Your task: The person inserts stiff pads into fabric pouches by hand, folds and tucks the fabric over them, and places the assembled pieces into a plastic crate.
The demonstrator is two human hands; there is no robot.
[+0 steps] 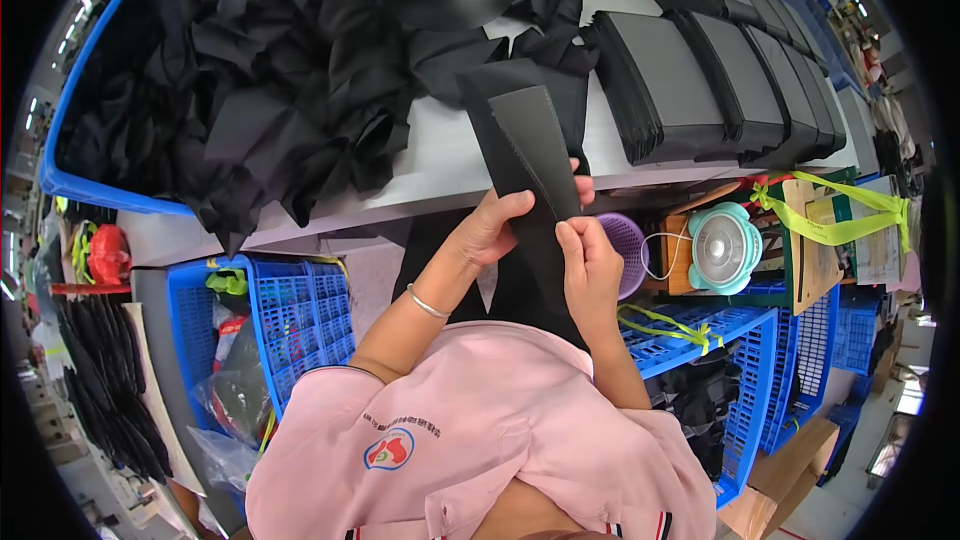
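Both my hands hold a black fabric piece point(530, 140) in front of me, at the table's front edge. A stiff dark panel with a row of light stitches along one slanted side lies on it. My left hand point(493, 227) grips the left edge, thumb on top, and some of its fingertips show past the right edge. My right hand point(590, 258) pinches the lower right corner between thumb and fingers. The lower part of the cloth hangs toward my lap. Just beyond it, a heap of loose black fabric pieces point(290, 70) spreads over the left of the table.
A blue tray rim point(115, 202) borders the heap. Stacks of black panels point(690, 90) stand at the right of the table point(450, 155). Below are blue crates point(300, 315), a purple basket point(622, 255) and a small turquoise fan point(726, 248).
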